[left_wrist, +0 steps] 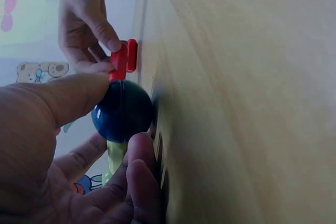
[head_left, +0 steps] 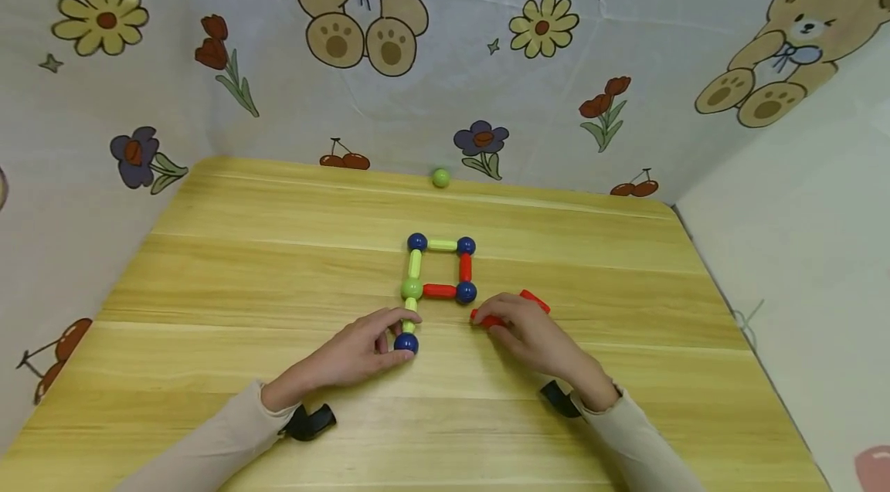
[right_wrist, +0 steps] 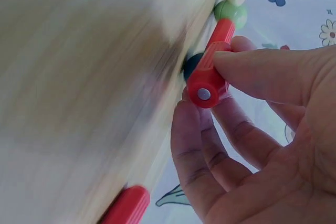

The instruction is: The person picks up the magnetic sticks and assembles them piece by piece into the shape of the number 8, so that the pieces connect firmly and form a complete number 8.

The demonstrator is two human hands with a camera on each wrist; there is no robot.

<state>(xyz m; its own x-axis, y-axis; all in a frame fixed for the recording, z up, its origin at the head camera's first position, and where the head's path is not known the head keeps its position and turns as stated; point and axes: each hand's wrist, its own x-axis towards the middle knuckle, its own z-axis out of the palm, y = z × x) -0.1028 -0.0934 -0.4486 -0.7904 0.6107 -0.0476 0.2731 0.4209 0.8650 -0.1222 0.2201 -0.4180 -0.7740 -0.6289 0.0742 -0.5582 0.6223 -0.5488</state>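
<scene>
On the table lies a shape of magnetic rods and balls: a square with a tail toward the person. Blue balls mark three of its corners and a green ball (head_left: 412, 289) the fourth. From that green ball a yellow-green rod (head_left: 409, 326) runs down to a blue ball (head_left: 406, 343). My left hand (head_left: 361, 349) holds this end, thumb and fingers around the blue ball (left_wrist: 125, 113). Right of the square, my right hand (head_left: 531, 334) pinches a red magnetic rod (right_wrist: 206, 80) between thumb and fingers; a metal disc shows in its end. Another red rod (head_left: 535, 301) lies just beyond that hand.
A loose green ball (head_left: 441, 178) sits at the table's far edge, against a printed cloth (head_left: 271, 90) with bears and flowers. The wooden table (head_left: 278, 245) spreads around the shape. Black straps (head_left: 310, 422) show at both wrists.
</scene>
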